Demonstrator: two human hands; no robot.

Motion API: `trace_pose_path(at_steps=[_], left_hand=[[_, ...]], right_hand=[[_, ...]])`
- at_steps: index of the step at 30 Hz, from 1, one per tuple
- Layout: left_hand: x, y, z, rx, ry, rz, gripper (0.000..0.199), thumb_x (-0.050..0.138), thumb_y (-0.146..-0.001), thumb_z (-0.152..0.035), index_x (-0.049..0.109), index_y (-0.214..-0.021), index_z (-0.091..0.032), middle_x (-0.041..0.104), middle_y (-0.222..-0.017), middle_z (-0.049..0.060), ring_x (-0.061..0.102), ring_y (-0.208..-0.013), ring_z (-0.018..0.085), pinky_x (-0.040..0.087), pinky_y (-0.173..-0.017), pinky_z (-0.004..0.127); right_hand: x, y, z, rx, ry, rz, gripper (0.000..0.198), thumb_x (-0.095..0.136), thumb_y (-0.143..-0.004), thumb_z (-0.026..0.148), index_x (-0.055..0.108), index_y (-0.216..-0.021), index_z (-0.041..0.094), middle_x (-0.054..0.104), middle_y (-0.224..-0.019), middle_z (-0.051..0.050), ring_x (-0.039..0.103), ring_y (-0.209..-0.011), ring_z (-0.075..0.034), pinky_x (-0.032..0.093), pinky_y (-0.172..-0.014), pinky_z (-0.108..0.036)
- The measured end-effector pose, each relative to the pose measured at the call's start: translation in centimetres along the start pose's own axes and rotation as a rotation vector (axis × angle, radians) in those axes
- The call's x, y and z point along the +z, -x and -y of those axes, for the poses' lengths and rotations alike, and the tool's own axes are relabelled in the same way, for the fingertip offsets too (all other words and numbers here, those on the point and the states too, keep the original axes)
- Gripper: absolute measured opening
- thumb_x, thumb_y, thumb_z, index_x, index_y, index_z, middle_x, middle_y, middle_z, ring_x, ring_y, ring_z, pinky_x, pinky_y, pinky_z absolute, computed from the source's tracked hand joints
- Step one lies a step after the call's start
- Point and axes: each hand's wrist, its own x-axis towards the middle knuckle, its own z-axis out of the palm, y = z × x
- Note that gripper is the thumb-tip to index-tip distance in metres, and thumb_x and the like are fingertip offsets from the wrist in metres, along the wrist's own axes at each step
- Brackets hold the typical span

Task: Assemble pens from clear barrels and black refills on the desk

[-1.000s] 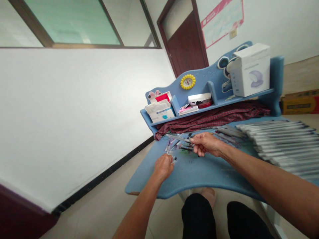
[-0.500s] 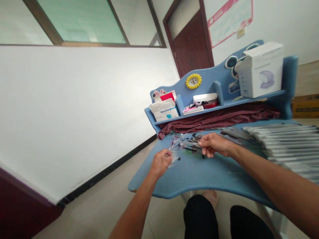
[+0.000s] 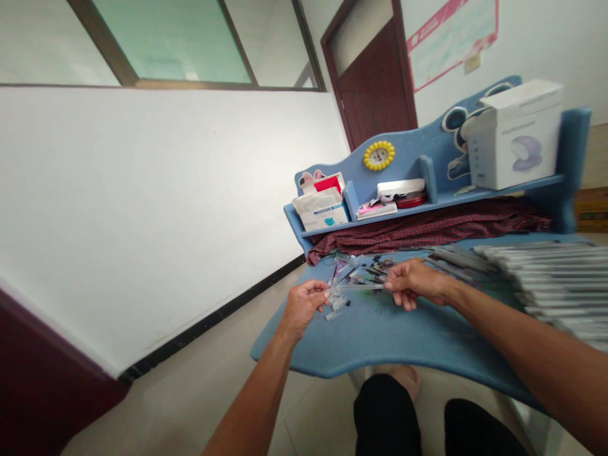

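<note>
A thin translucent pen barrel [image 3: 361,287] stretches level between my two hands above the blue desk. My left hand [image 3: 306,305] is closed in a pinch at its left end, where a small clear part, perhaps a cap, is hard to make out. On the other end, the thumb and fingers of my right hand [image 3: 412,283] are pinched. Loose clear pen caps [image 3: 338,304] lie just beside my left hand. Behind the barrel is a scatter of dark and clear pen parts [image 3: 373,269].
Many grey-white pens [image 3: 560,278] are piled on the desk's right side. Along the back runs a red checked cloth [image 3: 427,221] under a shelf [image 3: 451,197] with a white box [image 3: 517,142], a tissue box [image 3: 325,212] and a red round case [image 3: 411,200]. The desk's front edge [image 3: 327,375] curves above my knees.
My hands have come to one level, and the barrel now spans between them, its left end at my left fingers. The view has shifted slightly left.
</note>
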Motion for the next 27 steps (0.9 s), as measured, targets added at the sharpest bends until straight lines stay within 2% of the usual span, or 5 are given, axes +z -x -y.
trace_pose_path(at_steps=[10, 27], left_hand=[[0.05, -0.25, -0.19, 0.035, -0.020, -0.033, 0.016, 0.067, -0.062, -0.022, 0.063, -0.074, -0.012, 0.060, -0.057, 0.000, 0.055, -0.052, 0.011, 0.040, -0.046, 0.021], [0.22, -0.64, -0.45, 0.042, 0.024, -0.019, 0.017, 0.069, -0.062, -0.023, 0.064, -0.074, -0.012, 0.060, -0.054, 0.000, 0.054, -0.049, 0.010, 0.041, -0.047, 0.020]], right_hand=[[-0.06, 0.00, 0.00, 0.006, -0.005, 0.003, 0.026, 0.066, -0.069, 0.036, 0.053, -0.065, 0.014, 0.062, -0.049, -0.001, 0.053, -0.034, -0.009, 0.042, -0.033, -0.018], [-0.22, 0.06, 0.08, 0.008, -0.026, -0.016, 0.027, 0.067, -0.068, 0.037, 0.053, -0.062, 0.015, 0.062, -0.047, -0.001, 0.053, -0.034, -0.009, 0.042, -0.033, -0.017]])
